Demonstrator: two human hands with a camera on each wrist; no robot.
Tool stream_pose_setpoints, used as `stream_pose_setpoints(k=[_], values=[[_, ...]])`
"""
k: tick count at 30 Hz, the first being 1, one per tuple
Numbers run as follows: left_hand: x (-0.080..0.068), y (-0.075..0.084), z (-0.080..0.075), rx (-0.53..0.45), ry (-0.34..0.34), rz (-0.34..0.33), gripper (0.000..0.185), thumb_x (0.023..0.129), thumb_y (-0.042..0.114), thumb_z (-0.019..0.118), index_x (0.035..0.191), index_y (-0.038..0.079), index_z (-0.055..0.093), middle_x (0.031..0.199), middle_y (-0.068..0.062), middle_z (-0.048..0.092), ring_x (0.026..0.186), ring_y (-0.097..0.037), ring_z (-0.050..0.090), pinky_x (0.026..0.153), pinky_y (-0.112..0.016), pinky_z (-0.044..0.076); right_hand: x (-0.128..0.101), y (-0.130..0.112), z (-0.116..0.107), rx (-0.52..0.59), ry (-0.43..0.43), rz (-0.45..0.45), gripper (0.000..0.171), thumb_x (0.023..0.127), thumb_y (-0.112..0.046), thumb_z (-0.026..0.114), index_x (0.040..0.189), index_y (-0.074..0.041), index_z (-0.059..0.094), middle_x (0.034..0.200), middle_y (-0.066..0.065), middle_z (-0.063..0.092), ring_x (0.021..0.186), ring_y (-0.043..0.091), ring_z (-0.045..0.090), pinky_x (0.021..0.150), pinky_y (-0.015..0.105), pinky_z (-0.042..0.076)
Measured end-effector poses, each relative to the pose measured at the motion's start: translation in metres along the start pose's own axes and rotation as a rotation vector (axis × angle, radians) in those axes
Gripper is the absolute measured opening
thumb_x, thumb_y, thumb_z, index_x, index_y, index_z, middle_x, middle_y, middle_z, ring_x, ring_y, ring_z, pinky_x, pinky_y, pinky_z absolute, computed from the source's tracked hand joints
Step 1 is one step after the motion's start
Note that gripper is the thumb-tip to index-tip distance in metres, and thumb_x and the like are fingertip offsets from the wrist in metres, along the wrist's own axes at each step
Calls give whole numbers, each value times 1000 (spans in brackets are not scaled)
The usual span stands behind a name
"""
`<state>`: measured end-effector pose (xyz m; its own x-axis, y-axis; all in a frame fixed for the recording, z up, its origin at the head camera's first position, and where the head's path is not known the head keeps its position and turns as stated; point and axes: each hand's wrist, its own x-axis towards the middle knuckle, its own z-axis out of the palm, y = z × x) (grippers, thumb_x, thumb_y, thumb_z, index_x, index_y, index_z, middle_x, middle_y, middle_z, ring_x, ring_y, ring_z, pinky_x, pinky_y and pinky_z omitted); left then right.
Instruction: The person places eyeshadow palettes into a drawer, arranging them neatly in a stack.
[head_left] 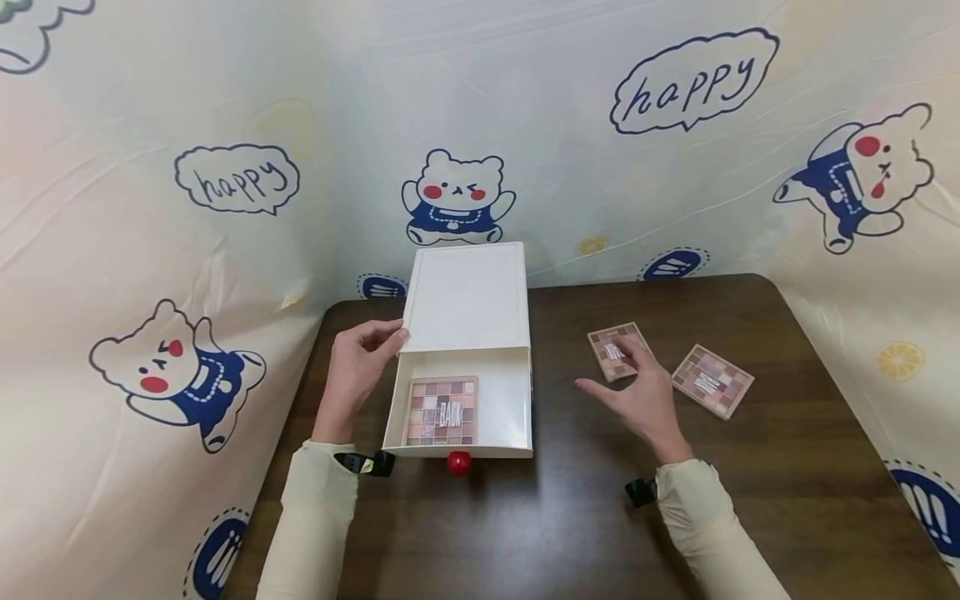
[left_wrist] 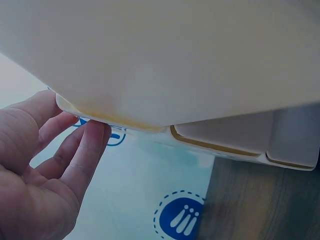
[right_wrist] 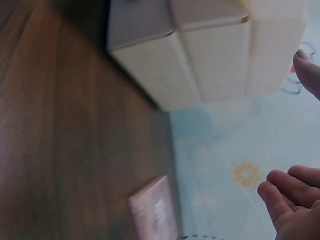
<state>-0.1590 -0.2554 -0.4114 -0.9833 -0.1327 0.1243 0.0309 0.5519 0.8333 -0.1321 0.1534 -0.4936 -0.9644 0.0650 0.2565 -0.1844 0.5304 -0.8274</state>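
A white drawer box (head_left: 468,296) has its top drawer (head_left: 506,408) pulled out, with a red knob (head_left: 459,463) on the front. Inside the drawer, at its left, lies a square eyeshadow palette (head_left: 442,412) with "BACK" lettering. My left hand (head_left: 360,362) touches the box's left edge with thumb and fingertips (left_wrist: 95,137). To the right of the box, my right hand (head_left: 645,396) hovers with thumb and fingers spread apart. Its fingers partly cover a second palette (head_left: 606,354); contact cannot be made out. A third palette (head_left: 712,382) lies just right of that hand.
The box stands near the back edge of a dark wooden table (head_left: 577,517). Behind and around it hangs a pale curtain (head_left: 570,183) printed with bears. More drawers (right_wrist: 215,60) are stacked below the open one. A dark band is on each wrist.
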Motion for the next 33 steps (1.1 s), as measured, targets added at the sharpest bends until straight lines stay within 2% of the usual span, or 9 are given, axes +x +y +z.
stream_pose_setpoints(k=[5, 18, 23, 33], values=[[0, 0, -1, -8, 2, 5, 42, 90, 46, 73, 122, 19, 74, 114, 0, 70, 90, -23, 63, 79, -33, 57, 3, 18, 6, -29, 13, 69, 100, 68, -51, 91, 143, 0, 50, 138, 23, 56, 124, 38, 54, 102, 57, 41], [-1, 1, -1, -8, 4, 1, 38, 91, 41, 74, 122, 18, 74, 112, 0, 70, 90, -23, 63, 79, -33, 57, 17, 63, 16, -112, 9, 238, 115, 71, -59, 85, 151, 7, 34, 147, 30, 43, 133, 45, 41, 110, 60, 31], [-1, 1, -1, -4, 3, 8, 38, 92, 40, 74, 122, 18, 74, 112, -1, 70, 89, -24, 63, 78, -34, 58, 21, 74, 19, -167, -9, 237, 118, 71, -59, 86, 150, 10, 32, 146, 33, 41, 134, 48, 37, 111, 61, 28], [0, 0, -1, -16, 0, 8, 41, 90, 45, 74, 121, 19, 75, 112, 1, 71, 90, -24, 63, 79, -34, 57, 23, 95, 30, -298, 22, 207, 111, 67, -51, 92, 142, 13, 40, 138, 33, 46, 129, 50, 40, 108, 60, 31]])
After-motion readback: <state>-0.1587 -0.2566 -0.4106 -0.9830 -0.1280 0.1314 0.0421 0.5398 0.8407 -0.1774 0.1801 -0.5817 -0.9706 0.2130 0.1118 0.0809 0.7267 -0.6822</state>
